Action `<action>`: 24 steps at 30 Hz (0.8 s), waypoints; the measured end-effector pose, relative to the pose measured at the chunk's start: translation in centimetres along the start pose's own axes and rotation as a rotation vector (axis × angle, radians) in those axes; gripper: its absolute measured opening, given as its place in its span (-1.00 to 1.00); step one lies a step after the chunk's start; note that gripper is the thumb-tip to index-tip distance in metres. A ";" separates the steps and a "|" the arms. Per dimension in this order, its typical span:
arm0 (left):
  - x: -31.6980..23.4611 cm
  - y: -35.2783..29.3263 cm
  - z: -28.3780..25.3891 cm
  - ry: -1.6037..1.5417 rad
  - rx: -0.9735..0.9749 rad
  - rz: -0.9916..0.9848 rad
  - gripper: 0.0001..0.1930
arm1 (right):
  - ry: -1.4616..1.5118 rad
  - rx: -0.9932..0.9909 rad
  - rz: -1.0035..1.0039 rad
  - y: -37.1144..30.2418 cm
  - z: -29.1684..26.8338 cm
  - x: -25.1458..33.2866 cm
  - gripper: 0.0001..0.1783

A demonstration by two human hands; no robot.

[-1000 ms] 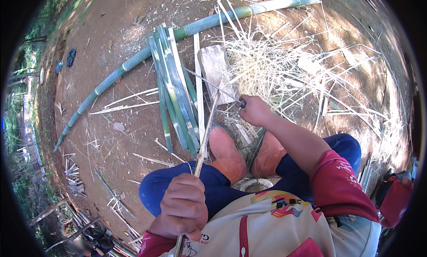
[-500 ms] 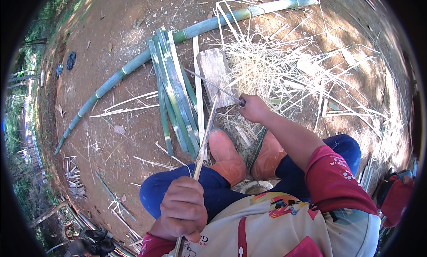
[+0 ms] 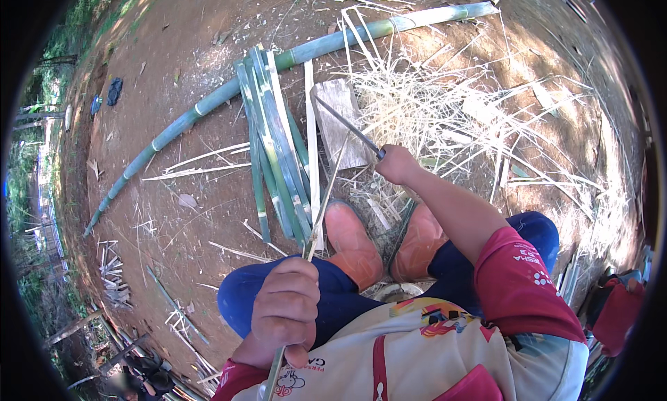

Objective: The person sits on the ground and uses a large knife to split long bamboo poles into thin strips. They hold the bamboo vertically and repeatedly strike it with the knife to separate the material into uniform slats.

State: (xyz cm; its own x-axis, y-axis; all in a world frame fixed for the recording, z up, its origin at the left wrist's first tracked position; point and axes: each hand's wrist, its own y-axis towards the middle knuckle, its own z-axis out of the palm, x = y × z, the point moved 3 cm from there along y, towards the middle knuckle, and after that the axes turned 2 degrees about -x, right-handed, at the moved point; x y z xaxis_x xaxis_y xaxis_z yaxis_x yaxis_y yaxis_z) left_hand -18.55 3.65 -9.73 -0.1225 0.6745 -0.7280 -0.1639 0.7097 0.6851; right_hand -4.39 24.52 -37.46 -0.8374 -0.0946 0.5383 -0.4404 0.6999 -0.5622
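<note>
Bamboo strip [image 3: 321, 224] is gripped in the left hand [image 3: 286, 307], fist wrapped full around it; knife [image 3: 351, 127] is gripped by its handle in the right hand [image 3: 399, 166], fingers curled tight, most of the handle hidden. Strip is held at a slant: tail run out below the left hand toward the shirt, far end pointed up between the hands to just by the blade. Whether edge and strip are touching can't be told. Handling, as judged: light, springy, stiff enough along its length but easily flexed at the thin end; split edges should be treated as sharp, the outer skin as slick. Best held in a full fist on the thicker lower part, clear of the blade. Looks: long, narrow, pale straw colour, greenish below the fist, tapered to the far end. Wooden block [image 3: 339, 101] is seen under the blade, ahead of the right hand. Boots [image 3: 353, 245] are planted between the hands. Split green bamboo [image 3: 281, 151] is stacked beyond the left hand, pale shavings [image 3: 417, 109] are heaped beyond the right, and a green pole [image 3: 326, 45] is laid across the ground farthest out.
</note>
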 end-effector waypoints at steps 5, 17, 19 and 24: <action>0.6 0.0 0.0 -0.111 0.093 0.001 -0.37 | 0.012 -0.045 -0.078 -7.6 -2.6 3.9 -0.71; 0.0 0.3 -0.1 -0.129 0.201 -0.070 -0.32 | 0.169 -0.033 -0.567 -19.4 -5.0 9.4 -0.66; 0.0 0.4 0.0 -0.133 0.202 -0.068 -0.33 | 0.153 -0.030 -0.484 -17.5 -4.1 7.9 -0.64; 0.1 0.5 0.4 -0.125 0.166 -0.055 -0.35 | 0.149 -0.010 -0.472 -17.7 -4.4 8.2 -0.65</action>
State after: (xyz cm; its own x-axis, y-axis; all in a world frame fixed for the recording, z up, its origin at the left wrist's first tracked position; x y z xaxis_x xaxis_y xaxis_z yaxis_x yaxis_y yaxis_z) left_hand -18.28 4.14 -9.46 0.0065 0.6464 -0.7630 -0.0025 0.7630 0.6464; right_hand -2.04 14.50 -20.32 -0.4915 -0.3009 0.8172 -0.7569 0.6117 -0.2300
